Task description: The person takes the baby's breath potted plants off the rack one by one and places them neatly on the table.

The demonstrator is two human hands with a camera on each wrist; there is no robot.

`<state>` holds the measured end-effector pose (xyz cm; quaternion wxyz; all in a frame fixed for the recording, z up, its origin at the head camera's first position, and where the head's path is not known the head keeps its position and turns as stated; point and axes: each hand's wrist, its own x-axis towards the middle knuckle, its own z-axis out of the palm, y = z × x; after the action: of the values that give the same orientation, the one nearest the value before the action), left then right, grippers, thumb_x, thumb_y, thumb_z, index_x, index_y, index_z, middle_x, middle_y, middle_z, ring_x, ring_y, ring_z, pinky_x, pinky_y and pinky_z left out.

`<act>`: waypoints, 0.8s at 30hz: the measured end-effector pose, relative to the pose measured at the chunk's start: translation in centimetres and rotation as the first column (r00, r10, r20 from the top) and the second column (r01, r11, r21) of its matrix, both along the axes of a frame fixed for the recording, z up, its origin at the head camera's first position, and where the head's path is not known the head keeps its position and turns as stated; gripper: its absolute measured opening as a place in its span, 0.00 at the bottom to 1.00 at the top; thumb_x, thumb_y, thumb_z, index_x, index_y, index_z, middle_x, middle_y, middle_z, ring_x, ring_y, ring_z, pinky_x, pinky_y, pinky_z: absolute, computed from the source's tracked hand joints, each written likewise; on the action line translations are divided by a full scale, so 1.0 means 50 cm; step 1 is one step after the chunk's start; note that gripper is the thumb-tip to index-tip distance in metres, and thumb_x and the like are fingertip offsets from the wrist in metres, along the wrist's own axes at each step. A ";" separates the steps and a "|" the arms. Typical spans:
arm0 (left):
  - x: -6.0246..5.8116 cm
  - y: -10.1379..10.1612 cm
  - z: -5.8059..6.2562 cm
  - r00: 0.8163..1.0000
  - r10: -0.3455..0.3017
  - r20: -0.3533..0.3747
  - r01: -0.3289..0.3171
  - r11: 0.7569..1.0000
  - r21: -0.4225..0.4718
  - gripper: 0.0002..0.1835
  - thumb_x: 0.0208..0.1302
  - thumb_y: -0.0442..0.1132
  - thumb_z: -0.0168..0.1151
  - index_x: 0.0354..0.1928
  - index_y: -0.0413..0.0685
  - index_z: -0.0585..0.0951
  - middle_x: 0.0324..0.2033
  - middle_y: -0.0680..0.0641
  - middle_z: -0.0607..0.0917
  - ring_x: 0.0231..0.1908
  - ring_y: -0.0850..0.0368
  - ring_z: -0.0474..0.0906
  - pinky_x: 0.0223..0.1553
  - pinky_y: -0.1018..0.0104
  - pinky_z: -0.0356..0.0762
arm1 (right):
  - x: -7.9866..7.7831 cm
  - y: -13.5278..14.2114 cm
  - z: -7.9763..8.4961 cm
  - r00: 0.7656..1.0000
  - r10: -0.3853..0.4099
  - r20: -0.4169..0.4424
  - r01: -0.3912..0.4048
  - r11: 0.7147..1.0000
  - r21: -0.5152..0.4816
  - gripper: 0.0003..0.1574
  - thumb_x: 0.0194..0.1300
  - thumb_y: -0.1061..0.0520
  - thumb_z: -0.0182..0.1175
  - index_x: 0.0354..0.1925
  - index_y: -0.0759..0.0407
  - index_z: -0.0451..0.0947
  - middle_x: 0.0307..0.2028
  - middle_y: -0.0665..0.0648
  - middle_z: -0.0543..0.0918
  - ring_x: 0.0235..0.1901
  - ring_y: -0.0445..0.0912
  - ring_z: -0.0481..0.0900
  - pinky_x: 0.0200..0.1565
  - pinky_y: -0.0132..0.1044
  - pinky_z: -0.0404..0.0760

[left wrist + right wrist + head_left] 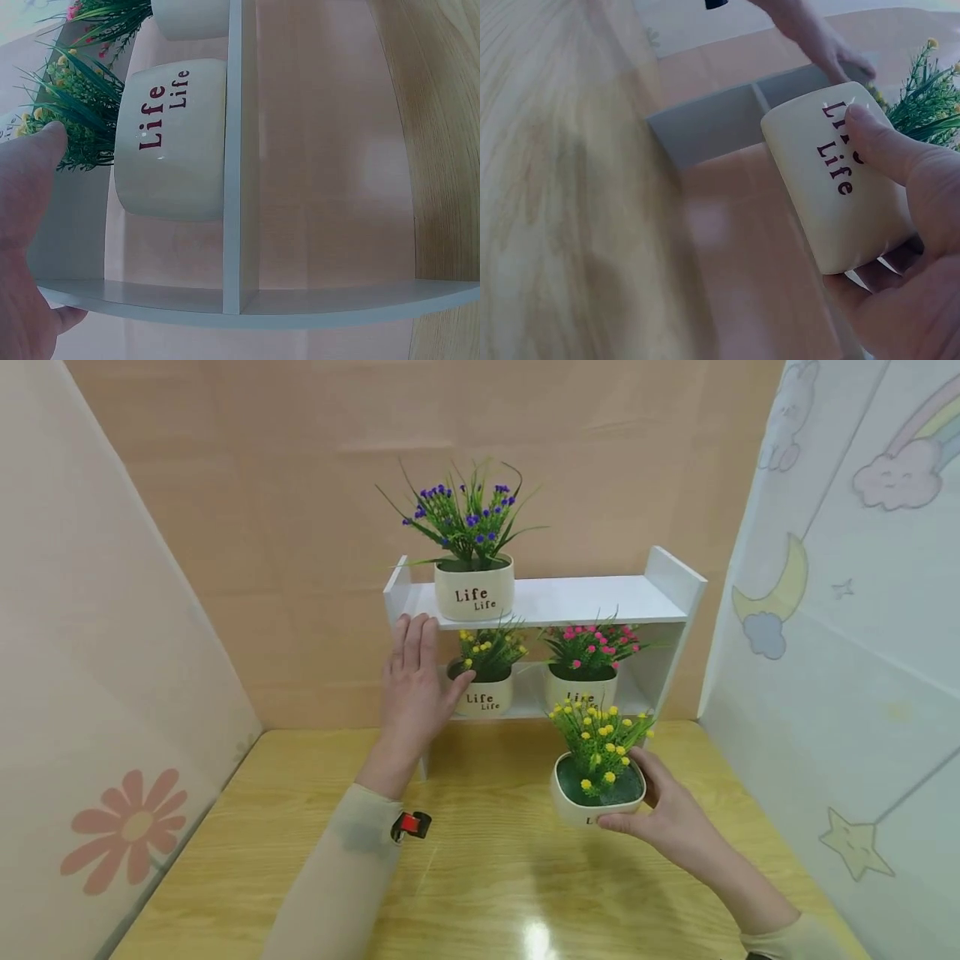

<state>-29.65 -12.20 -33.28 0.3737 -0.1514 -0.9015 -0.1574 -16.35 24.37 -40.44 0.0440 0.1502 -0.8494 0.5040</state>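
My right hand (667, 818) grips a potted artificial plant with yellow flowers (600, 747), thumb on the front of its cream pot (832, 195) and fingers round the side. The pot is off the table, in front of the right half of a white two-tier shelf (592, 599). At the shelf's left side, my left hand (416, 689) rests with fairly straight fingers on the upper board's corner, its thumb spread in front of another yellow-flowered potted plant (483, 697) on the lower tier. A pink-flowered potted plant (581, 681) stands right of that, partly hidden by the held one.
On the top board's left part stands a potted plant with purple flowers (474, 589). The shelf is on a wooden table (480, 877). Decorated panels rise at the left (135, 652) and right (840, 652), with a tan backdrop (285, 527) behind.
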 end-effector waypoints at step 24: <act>-0.004 0.005 0.001 1.000 -0.001 0.009 0.001 1.000 0.003 0.56 0.71 0.59 0.76 0.85 0.44 0.52 0.84 0.41 0.54 0.87 0.43 0.38 0.77 0.33 0.63 | -0.043 0.018 -0.144 0.990 0.014 0.140 -0.014 1.000 -0.003 0.64 0.55 0.55 0.89 0.77 0.65 0.60 0.73 0.71 0.72 0.73 0.71 0.72 0.70 0.65 0.73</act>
<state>-29.83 -11.97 -33.24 0.3698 -0.1505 -0.9028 -0.1597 -18.51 25.30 -47.64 -0.0189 0.1203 -0.8488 0.5144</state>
